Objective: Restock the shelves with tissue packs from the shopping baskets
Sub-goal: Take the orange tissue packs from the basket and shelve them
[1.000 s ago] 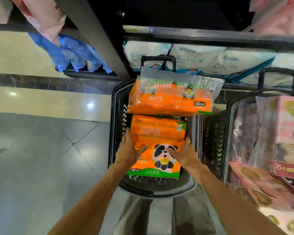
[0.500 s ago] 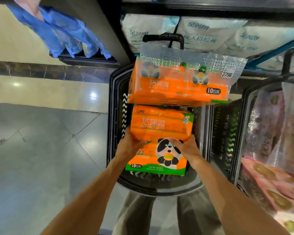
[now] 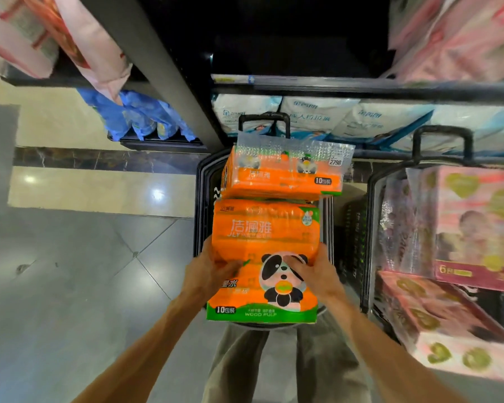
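My left hand [image 3: 205,274] clamps the left side of the orange tissue pack [image 3: 264,257] at the frame's centre, over the black basket [image 3: 201,205]. My right hand [image 3: 317,271] grips the right side, thumb across the panda. The pack's long axis runs away from me, toward the dark shelf [image 3: 361,88] above.

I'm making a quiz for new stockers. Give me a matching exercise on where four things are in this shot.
Things:
1. panda tissue pack
2. price-tagged orange pack
3. pink packs
4. white packs

Places:
A. right-hand basket
B. shelf behind the baskets
C. between both hands
D. far end of the left-hand basket

Pairs: 1-C, 2-D, 3-A, 4-B
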`<move>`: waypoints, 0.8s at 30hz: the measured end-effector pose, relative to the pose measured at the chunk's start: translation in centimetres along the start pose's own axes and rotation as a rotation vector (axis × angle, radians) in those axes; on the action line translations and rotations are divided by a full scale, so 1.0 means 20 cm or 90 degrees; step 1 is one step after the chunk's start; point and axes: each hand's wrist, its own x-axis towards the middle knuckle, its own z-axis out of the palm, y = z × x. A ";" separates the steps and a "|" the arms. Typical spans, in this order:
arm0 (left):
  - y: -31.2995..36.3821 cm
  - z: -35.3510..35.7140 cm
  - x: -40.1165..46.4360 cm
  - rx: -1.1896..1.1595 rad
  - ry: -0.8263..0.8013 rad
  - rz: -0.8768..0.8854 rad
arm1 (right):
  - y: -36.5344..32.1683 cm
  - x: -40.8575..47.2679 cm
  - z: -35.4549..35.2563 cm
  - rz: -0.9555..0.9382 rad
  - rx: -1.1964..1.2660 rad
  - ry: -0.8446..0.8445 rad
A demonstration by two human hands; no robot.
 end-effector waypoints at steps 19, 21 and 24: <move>1.24 -0.43 -0.70 -0.028 0.104 0.320 | -0.75 -0.94 -1.01 -0.309 0.140 0.162; 1.44 -0.45 -0.73 -0.032 0.132 0.368 | -0.83 -0.99 -1.17 -0.341 0.158 0.195; 1.74 -0.48 -0.78 -0.043 0.175 0.432 | -0.96 -1.04 -1.39 -0.395 0.161 0.249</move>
